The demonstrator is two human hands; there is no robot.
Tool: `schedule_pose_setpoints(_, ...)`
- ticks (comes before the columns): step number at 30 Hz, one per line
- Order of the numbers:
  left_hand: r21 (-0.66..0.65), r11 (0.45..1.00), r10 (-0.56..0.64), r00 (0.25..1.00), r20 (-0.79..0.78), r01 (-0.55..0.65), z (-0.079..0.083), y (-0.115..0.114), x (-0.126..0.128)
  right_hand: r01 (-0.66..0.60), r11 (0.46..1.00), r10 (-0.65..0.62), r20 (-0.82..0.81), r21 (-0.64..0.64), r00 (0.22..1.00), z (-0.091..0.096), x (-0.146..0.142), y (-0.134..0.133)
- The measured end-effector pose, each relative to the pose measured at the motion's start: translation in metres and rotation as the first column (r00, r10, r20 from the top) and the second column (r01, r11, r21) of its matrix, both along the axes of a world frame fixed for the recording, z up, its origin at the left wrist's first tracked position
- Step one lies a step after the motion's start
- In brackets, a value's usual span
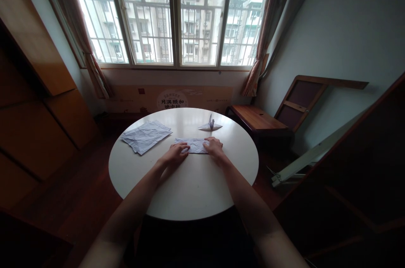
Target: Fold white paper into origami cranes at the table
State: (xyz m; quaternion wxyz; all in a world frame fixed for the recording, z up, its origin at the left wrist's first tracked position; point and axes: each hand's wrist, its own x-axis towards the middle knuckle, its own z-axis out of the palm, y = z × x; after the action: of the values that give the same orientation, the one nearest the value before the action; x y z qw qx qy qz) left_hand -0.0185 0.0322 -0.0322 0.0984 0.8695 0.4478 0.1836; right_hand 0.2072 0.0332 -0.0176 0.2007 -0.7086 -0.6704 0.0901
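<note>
The left hand [179, 150] and the right hand [214, 147] hide parts of the paper [196, 146] under them, and the top sheet of the pile [147, 135] covers most of what lies below, so you can't count the sheets. The table [196, 192] hides the low part of the board [126, 93] behind it, and the small words there are too tiny to read. The window [175, 15] is cut off at the top, and both arms [109, 228] at the bottom.
</note>
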Motion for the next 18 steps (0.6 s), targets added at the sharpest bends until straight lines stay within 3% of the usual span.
schedule_pose_setpoints(18,-0.009,1.000,-0.011,1.000,-0.019,0.011,0.0070,-0.0047,0.0002,-0.021,0.997,0.025,0.052,-0.074,0.998,0.0065,-0.0009,-0.0071)
